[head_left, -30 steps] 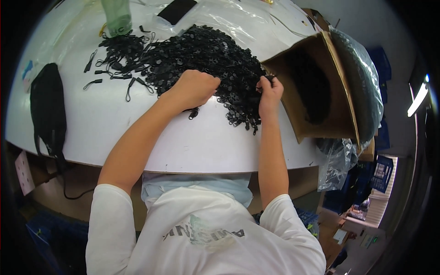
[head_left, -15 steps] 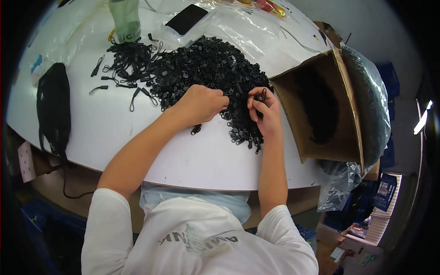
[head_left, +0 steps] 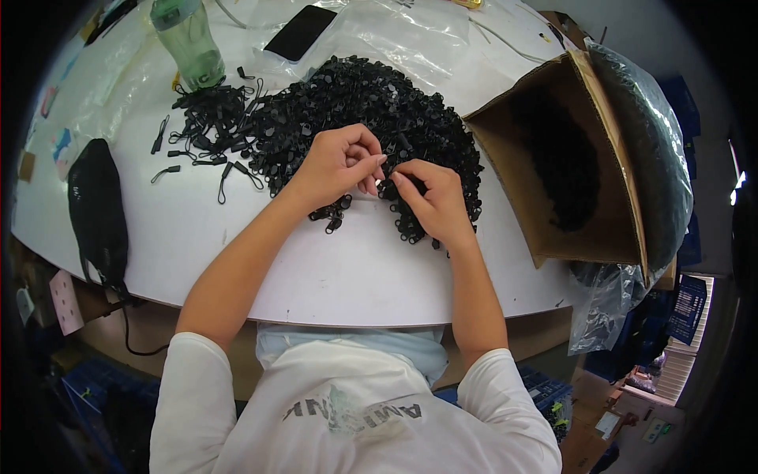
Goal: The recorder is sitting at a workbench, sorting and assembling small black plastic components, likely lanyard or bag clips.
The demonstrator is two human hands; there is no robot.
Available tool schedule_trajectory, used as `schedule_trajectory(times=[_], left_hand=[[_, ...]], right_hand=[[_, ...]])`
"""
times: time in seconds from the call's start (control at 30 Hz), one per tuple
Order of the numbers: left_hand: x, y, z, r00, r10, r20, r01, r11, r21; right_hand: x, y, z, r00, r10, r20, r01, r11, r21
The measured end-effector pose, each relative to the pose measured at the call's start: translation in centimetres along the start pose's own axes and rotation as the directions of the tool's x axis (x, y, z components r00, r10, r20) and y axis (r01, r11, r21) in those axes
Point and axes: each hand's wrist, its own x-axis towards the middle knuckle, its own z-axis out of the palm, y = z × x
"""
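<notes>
A big heap of small black zipper sliders [head_left: 363,110] lies on the white table [head_left: 332,268]. My left hand [head_left: 335,166] and my right hand [head_left: 430,201] meet at the heap's near edge, fingertips together on one small black slider [head_left: 388,187]. The left fingers pinch it from the left, the right thumb and forefinger from the right. To the left of the heap lies a looser pile of black pull cords [head_left: 209,126]. A few loose sliders [head_left: 332,217] sit just below my left hand.
An open cardboard box [head_left: 568,158] lined with a clear plastic bag stands on its side at the right. A green bottle [head_left: 185,39] and a dark phone [head_left: 298,31] are at the back. A black pouch [head_left: 95,209] lies at the table's left edge.
Both hands have drawn back from the heap toward me and come together. The fingertips now meet on one small slider, where before they were apart in the pile.
</notes>
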Motion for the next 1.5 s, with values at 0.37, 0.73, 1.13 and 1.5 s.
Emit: schedule_trajectory(times=[0.37, 0.73, 1.13, 1.5], left_hand=[[-0.2, 0.2, -0.1, 1.0, -0.014, 0.005, 0.014, 0.993, 0.116], [-0.1, 0.3, -0.7, 0.994, 0.057, 0.098, -0.082, 0.958, 0.274], [0.3, 0.2, -1.6, 0.895, 0.242, 0.375, -0.354, 0.897, 0.264], [-0.3, 1.1, -0.2, 0.815, 0.456, 0.358, -0.57, 0.741, 0.354]], right_hand=[[-0.2, 0.3, 1.2, 0.951, -0.243, -0.189, 0.157, 0.911, -0.38], [-0.1, 1.1, 0.8, 0.938, -0.32, -0.136, 0.263, 0.909, -0.324], [-0.3, 0.8, -0.4, 0.967, -0.229, 0.112, 0.226, 0.973, 0.039], [-0.2, 0.0, -1.3, 0.943, -0.115, 0.311, 0.022, 0.957, 0.289]])
